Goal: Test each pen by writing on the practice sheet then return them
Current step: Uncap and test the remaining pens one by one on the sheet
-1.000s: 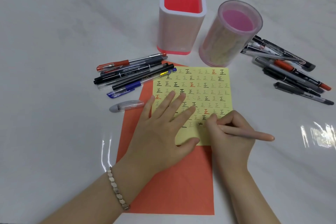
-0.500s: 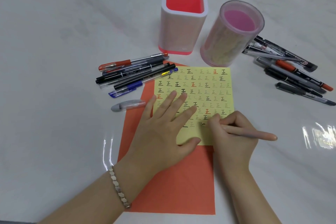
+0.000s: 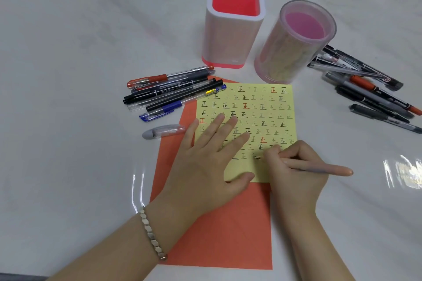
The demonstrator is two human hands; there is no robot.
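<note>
Hands: the left hand (image 3: 205, 166) is laid flat on the practice sheet, its fingers straight and spread. The right hand (image 3: 294, 173) is curled round a pen in a writing grip.
Table (image 3: 68, 75): a white, glossy surface on which everything is carried.
Orange sheet (image 3: 228, 235): laid under the practice sheet, with its near part left bare.
Practice sheet (image 3: 269, 107): yellow paper set on the far part of the orange sheet and filled with rows of small characters in black, grey and red. It is judged thin, light and apt to slide, so it is best pinned flat.
Holders: a square holder (image 3: 230, 36) and a round holder (image 3: 290, 52) are stood upright beyond the sheet; no pens are seen inside.
Loose pens: a left bundle (image 3: 173, 93) is laid just beside the sheet's far left corner, and a right bundle (image 3: 370, 89) is spread beside the round holder.
Pen (image 3: 328, 169): held with its tip at the lower rows and its tail pointed right. It is judged light, stiff and smooth, best pinched low for writing and at mid-barrel for carrying.
Cap (image 3: 163, 131): a clear cap is laid at the orange sheet's left edge and is judged likely to roll.
Bracelet (image 3: 151, 234): worn on the left wrist.
</note>
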